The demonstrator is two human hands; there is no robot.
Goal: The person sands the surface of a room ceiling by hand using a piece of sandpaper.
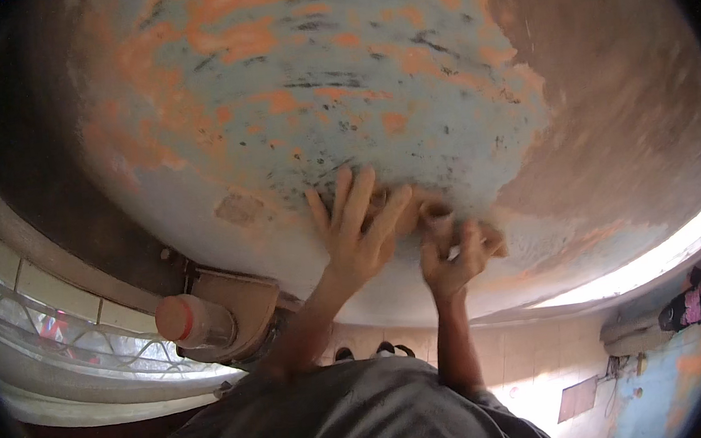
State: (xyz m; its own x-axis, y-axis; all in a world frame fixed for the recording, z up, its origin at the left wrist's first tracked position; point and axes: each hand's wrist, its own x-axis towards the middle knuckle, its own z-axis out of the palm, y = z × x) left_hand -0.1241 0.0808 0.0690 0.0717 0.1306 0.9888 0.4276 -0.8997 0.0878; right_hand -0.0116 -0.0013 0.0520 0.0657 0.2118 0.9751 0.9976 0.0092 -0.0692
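Note:
My left hand [361, 237] is over the worn, mottled blue-grey and orange surface [329, 114], its fingers spread and pointing away from me. A brown, curled piece [409, 211] lies partly beneath and beside its fingers; its material is unclear. To the right, my right hand [457, 259] has bent fingers around a brown piece [495, 242], which is blurred and partly hidden. Whether the two brown parts are joined cannot be told. A dark, ring-like opening shows between the hands.
A clear jar with an orange-red lid [193, 320] stands on a brown ledge [232, 292] at the left. Beyond it is a window with a metal grille [143, 350]. A bag with a pink patch [686, 308] is at the far right, near a blue wall [660, 398]. Shoes [387, 347] show below.

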